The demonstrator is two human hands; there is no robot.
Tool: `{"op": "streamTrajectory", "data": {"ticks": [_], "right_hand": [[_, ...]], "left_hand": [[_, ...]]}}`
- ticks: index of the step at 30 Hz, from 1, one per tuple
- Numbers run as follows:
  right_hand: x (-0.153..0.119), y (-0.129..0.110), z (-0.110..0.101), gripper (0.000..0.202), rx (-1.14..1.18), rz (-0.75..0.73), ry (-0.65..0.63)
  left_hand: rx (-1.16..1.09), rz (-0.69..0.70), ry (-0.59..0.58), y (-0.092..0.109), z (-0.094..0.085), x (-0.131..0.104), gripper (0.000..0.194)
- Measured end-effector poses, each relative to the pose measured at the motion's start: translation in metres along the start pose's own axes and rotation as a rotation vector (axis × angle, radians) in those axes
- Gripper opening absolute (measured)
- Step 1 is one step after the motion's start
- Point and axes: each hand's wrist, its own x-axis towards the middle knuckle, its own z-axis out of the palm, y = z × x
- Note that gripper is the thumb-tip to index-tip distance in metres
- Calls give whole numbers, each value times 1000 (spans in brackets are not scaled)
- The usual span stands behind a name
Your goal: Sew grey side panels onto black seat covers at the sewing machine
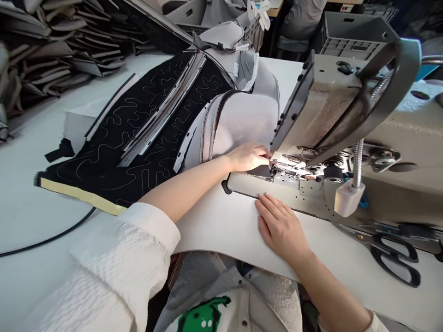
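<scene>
My left hand (247, 157) is closed, its fingers bent together right beside the needle and presser foot (273, 169) of a sewing machine (321, 110). What the fingertips pinch is too small to make out. Against that hand lies a grey padded fabric piece (247, 117) with a seamed edge, joined to a black quilted panel (152, 122) with wavy white stitching and a yellow strip (79, 192). My right hand (282, 226) rests flat and open, fingertips at the front edge of the machine bed (263, 186), holding nothing.
Black-handled scissors (391, 251) lie on the white table (214, 216) at the right. A lamp head (349, 198) hangs from a flexible neck above the bed. Stacked fabric pieces (58, 50) fill the back left. Grey crates (356, 34) and a seated person (304, 18) are behind.
</scene>
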Motion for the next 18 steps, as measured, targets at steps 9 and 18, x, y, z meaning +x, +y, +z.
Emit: {"op": "streamTrajectory", "data": {"ticks": [9, 18], "right_hand": [[0, 0, 0, 34, -11, -8, -13], [-1, 0, 0, 34, 24, 8, -22]], "left_hand": [[-20, -179, 48, 19, 1, -14, 26], [127, -325, 78, 70, -95, -57, 29]]}}
